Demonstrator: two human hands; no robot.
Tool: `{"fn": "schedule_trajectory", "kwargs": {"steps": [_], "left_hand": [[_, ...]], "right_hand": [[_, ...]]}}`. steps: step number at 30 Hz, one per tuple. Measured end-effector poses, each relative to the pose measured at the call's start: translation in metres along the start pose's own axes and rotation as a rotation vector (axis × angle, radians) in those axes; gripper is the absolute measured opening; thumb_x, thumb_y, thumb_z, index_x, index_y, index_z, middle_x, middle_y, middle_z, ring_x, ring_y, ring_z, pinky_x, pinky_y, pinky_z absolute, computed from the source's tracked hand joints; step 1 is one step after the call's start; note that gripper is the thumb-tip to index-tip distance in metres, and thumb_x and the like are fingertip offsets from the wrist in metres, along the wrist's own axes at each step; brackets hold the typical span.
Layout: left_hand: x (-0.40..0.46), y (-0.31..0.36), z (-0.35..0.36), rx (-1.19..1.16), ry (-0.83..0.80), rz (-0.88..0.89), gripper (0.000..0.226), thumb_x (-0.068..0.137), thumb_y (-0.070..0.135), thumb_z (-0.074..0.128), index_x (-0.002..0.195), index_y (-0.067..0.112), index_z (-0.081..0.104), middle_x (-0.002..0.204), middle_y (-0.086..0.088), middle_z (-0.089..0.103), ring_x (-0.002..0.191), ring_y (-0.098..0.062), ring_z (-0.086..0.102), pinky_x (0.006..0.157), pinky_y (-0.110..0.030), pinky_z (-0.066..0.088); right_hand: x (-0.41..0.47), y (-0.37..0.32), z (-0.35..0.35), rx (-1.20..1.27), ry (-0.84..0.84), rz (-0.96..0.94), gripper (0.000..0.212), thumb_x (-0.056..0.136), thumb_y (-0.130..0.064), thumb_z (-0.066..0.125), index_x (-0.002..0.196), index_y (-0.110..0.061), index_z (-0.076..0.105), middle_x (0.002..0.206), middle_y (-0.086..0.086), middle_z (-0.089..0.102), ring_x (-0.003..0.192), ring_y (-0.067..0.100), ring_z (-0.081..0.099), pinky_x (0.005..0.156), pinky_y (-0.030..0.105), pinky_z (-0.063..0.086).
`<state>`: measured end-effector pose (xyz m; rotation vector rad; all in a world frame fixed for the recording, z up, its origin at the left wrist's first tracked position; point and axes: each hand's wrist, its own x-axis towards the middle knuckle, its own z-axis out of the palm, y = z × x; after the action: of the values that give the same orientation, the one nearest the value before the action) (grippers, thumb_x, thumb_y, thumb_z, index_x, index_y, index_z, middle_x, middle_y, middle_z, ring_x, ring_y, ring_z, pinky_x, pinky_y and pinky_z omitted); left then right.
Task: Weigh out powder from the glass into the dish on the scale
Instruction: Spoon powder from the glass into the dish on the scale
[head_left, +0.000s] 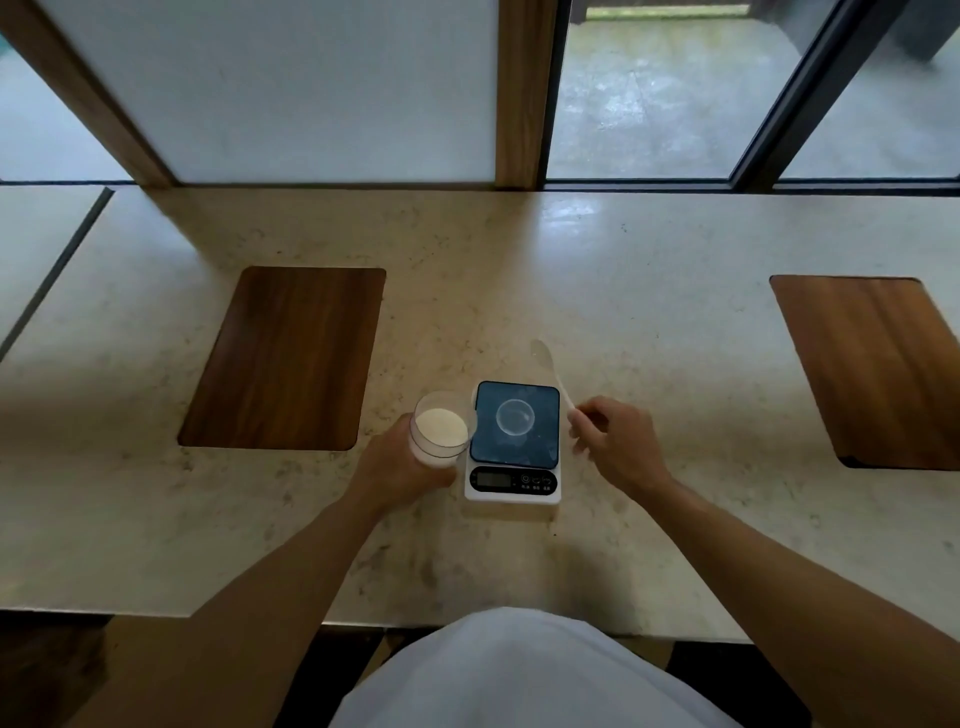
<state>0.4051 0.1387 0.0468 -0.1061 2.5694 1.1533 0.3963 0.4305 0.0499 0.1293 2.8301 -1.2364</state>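
Nearest us, our left hand (402, 460) gripped the glass (440, 431) of powder just left of the scale (514, 441), our right hand (618, 441) pinched the spoon (553, 379), and the dish (515, 417) looked empty, so we judged no powder weighed yet.

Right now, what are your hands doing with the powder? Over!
Left hand wrapped round the glass of powder. Right hand holds the spoon, bowl raised behind the scale. Dish looks empty. Nothing in the way.
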Motion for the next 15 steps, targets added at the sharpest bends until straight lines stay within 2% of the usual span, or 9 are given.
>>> {"fn": "schedule_trajectory", "kwargs": {"steps": [6,8,10,15], "left_hand": [[0.007,0.008,-0.002,0.006,0.019,-0.012,0.076,0.063,0.029,0.091,0.131,0.022,0.058,0.125,0.0,0.069,0.113,-0.022,0.065,0.1,-0.045,0.052],[0.007,0.01,-0.003,0.013,0.025,-0.006,0.077,0.062,0.031,0.091,0.131,0.022,0.058,0.125,0.001,0.069,0.112,-0.022,0.065,0.1,-0.045,0.052],[0.008,0.011,-0.003,0.033,0.03,-0.007,0.079,0.062,0.034,0.091,0.132,0.023,0.056,0.125,0.001,0.068,0.113,-0.023,0.064,0.1,-0.045,0.052],[0.006,0.012,-0.003,0.059,0.034,0.01,0.075,0.064,0.036,0.091,0.13,0.023,0.057,0.125,0.001,0.069,0.111,-0.022,0.065,0.099,-0.043,0.053]], "right_hand": [[0.001,-0.03,-0.014,0.047,-0.024,-0.236,0.013,0.092,-0.017,0.067,0.095,-0.007,0.075,0.075,-0.001,0.071,0.062,0.01,0.063,0.055,0.019,0.049],[0.002,-0.038,-0.017,0.058,-0.039,-0.279,0.013,0.091,-0.017,0.068,0.094,-0.007,0.075,0.076,0.002,0.072,0.064,0.014,0.065,0.055,0.019,0.051],[0.004,-0.046,-0.018,0.05,-0.046,-0.321,0.011,0.09,-0.016,0.069,0.092,-0.008,0.076,0.076,0.002,0.072,0.062,0.011,0.063,0.054,0.011,0.046],[0.01,-0.061,-0.02,0.032,-0.051,-0.402,0.009,0.09,-0.014,0.069,0.092,-0.007,0.075,0.079,0.002,0.073,0.063,0.005,0.061,0.056,0.006,0.044]]}}
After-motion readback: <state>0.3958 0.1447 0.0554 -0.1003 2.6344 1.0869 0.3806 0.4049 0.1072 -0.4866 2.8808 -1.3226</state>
